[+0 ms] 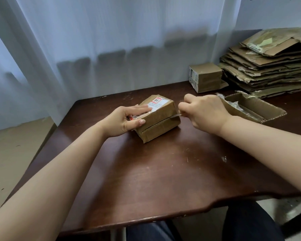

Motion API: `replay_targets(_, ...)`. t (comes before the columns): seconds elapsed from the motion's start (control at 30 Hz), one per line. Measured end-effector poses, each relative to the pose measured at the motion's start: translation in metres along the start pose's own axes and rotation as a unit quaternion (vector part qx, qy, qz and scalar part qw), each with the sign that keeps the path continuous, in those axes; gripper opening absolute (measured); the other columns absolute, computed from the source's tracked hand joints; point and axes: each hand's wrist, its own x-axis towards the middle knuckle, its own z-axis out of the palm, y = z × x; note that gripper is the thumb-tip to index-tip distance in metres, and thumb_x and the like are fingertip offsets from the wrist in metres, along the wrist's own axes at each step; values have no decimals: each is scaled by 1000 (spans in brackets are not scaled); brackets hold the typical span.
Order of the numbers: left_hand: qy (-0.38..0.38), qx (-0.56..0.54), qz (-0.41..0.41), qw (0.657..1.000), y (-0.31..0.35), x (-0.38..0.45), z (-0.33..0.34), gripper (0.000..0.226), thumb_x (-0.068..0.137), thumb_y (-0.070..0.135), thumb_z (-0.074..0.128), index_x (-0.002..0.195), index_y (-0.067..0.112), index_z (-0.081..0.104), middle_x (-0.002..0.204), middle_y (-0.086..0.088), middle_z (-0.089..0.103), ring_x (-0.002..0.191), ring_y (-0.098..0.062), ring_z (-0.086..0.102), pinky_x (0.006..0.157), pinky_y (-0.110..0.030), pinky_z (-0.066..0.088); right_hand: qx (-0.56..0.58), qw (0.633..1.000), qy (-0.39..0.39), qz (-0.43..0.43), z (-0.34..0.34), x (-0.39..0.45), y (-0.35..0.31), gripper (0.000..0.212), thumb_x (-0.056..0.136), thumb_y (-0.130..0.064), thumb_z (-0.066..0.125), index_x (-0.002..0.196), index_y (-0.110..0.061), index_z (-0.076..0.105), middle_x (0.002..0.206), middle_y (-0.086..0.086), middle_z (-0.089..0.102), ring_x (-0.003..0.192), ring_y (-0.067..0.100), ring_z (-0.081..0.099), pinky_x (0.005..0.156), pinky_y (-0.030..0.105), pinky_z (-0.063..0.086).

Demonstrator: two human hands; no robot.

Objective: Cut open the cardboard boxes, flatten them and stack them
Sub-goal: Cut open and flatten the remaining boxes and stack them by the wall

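Cardboard box point(157, 119) sits under your flat left hand point(127, 120); at 3 o'clock, your right hand point(204, 113) fists 1 blade point(174, 116).

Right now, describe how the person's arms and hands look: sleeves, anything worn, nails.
Both forearms are bare up to the frame's edge, with no sleeve in view. The left hand and the right hand wear no gloves, and no ring, watch or bracelet shows. The left thumbnail is fairly long, rounded and glossy, with a pale polish. The right hand's nails are hidden. Dark trousers show below the table.
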Motion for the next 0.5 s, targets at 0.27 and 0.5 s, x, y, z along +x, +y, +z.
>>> replay_targets(0.27,-80,47,-28,995,1,-12,-37,46,91,25,67,132,38,52,150,13,39,144,-5,21,119,-24,14,-9,997,-43,60,0,-2,4,11,82,-12,64,89,-19,60,90,3,56,68,29,60,49,22,22)
replay_targets(0.5,46,126,-41,990,16,-11,-25,40,78,47,75,110,25,65,130,6,58,131,-16,49,106,-30,41,276,935,-84,207,8,-2,-8,16,98,-32,47,98,-20,58,96,4,64,93,30,60,77,40,48)
